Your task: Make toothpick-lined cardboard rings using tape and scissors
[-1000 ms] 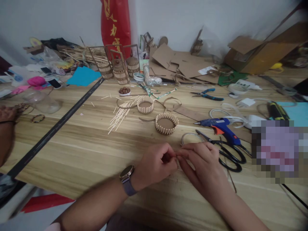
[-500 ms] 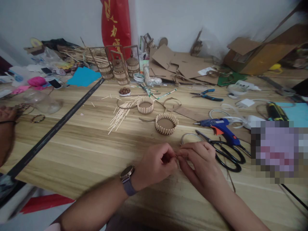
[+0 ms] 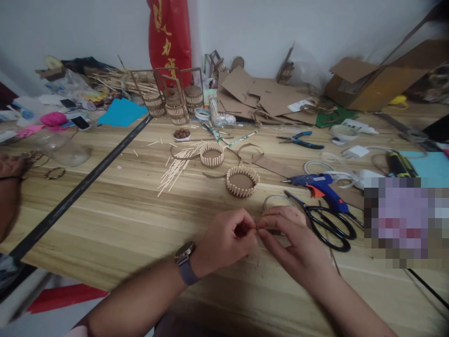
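Right hand [image 3: 293,241] has shifted slightly, it and left hand [image 3: 228,241] pinching an indistinct piece [image 3: 257,228].

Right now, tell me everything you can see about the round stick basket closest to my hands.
This round basket sits upright, open-topped, on the wooden table beyond your left hand and right hand. Its flat brown base looks like cardboard; short pale sticks, apparently wood, stand around its edge with small gaps between them. A thin brown strip reaches its left side; whether it's attached I can't tell. Neither hand touches it.
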